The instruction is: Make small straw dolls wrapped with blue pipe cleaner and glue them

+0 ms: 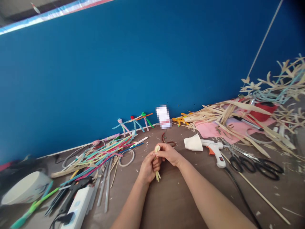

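Observation:
My left hand (148,167) is closed round the lower part of a small pale yellow straw bundle (157,175), whose ends stick out below the fist. My right hand (168,153) pinches the bundle's folded top (157,148) from the right. Both hands meet above the brown table (171,200), near its middle. A white hot glue gun (215,151) with an orange trigger lies just right of my right hand, with a white cone-shaped piece (193,143) at its nozzle.
Colourful pipe cleaners and straws (102,154) lie in a heap at left, with glue sticks, a white power strip (77,208) and a white tape roll (25,187). Black scissors (256,163) and dried straw strips (240,117) fill the right. Pipe-cleaner figures (134,124) stand against the blue wall.

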`<state>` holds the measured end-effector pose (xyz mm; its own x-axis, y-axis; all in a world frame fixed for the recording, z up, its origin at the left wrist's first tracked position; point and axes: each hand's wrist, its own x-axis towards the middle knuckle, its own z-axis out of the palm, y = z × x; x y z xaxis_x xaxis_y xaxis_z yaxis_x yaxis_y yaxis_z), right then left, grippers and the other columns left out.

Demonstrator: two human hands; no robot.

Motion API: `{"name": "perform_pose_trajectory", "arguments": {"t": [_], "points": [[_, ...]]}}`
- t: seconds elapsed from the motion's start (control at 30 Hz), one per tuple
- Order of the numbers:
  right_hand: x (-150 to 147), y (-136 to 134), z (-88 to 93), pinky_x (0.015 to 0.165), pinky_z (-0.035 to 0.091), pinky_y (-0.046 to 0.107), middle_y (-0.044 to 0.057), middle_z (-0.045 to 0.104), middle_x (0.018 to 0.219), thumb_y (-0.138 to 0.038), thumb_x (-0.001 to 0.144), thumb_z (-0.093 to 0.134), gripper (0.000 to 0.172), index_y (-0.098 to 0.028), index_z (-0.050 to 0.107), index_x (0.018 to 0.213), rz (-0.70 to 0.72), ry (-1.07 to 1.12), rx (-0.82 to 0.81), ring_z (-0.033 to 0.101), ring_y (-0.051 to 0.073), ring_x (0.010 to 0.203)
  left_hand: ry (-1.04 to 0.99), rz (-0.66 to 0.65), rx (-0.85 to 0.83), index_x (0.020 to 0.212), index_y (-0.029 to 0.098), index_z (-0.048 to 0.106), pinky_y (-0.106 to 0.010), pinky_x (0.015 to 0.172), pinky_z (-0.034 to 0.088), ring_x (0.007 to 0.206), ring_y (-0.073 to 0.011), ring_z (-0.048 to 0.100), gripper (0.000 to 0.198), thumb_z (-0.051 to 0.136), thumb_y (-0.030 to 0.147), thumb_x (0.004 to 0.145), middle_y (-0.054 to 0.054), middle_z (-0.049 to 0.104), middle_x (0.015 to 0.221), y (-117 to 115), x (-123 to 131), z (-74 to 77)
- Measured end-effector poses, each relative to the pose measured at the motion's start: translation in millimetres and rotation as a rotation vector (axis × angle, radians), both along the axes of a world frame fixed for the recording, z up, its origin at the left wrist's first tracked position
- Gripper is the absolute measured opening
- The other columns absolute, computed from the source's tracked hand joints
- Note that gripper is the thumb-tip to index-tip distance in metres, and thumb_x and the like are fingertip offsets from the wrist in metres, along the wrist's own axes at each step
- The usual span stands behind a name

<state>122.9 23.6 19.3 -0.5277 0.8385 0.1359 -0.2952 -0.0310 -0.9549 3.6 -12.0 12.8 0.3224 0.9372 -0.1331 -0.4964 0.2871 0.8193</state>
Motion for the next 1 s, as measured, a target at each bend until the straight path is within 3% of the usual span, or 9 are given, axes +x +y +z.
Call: {"name": "perform_pose_trajectory", "arguments": {"t": [0.23, 0.4, 0.73, 0.87, 1.0], "points": [[0, -1, 2.9, 0.038, 0.026, 0.015, -0.006, 0.045, 0.055, -0.021, 0.064, 0.055, 0.01, -0.016, 0.049, 0.069, -0.029, -0.01, -0.029, 0.037, 0.005, 0.045, 0.012, 0.046, 0.023, 0.072, 0.017, 0.041, -0.011, 0.033, 0.011, 0.035, -0.0017, 0.016, 0.022, 0.055, 0.034, 0.071, 0.01, 0.027, 0.044, -1, 5, 3.5], [2, 0, 2.8, 0.038, 0.027, 0.016, -0.004, 0.052, 0.063, -0.019, 0.063, 0.052, 0.02, -0.017, 0.05, 0.083, 0.036, 0.045, -0.049, 0.039, 0.005, 0.046, -0.061, 0.039, 0.019, 0.066, 0.016, 0.039, -0.012, 0.034, 0.013, 0.035, -0.002, 0.016, 0.021, 0.051, 0.032, 0.074, 0.009, 0.023, 0.044, -1, 4, 2.6], [-6, 1, -5.5, 0.035, 0.024, 0.017, -0.008, 0.038, 0.056, -0.02, 0.064, 0.052, 0.028, -0.018, 0.048, 0.091, -0.07, 0.027, -0.042, 0.03, 0.004, 0.039, -0.251, 0.102, -0.006, 0.064, 0.016, 0.041, -0.016, 0.041, 0.032, 0.037, -0.0032, 0.026, 0.017, 0.051, 0.026, 0.073, 0.008, 0.027, 0.045, 3, -1, 1.9], [-12, -3, -6.0, 0.037, 0.026, 0.018, -0.007, 0.037, 0.058, -0.026, 0.069, 0.05, 0.016, -0.019, 0.042, 0.08, -0.205, -0.111, 0.046, 0.031, 0.005, 0.041, -0.227, 0.232, 0.009, 0.061, 0.016, 0.039, -0.013, 0.034, 0.019, 0.034, -0.002, 0.02, 0.019, 0.052, 0.025, 0.071, 0.01, 0.022, 0.044, 4, 2, 3.1], [-20, -12, -2.0, 0.047, 0.031, 0.022, -0.005, 0.039, 0.055, -0.036, 0.073, 0.049, 0.022, -0.019, 0.038, 0.065, -0.421, -0.404, 0.327, 0.038, 0.009, 0.05, -0.144, 0.438, 0.009, 0.06, 0.018, 0.035, -0.014, 0.033, 0.01, 0.032, -0.0015, 0.013, 0.023, 0.054, 0.026, 0.068, 0.011, 0.018, 0.042, 3, 6, 7.6]]}}
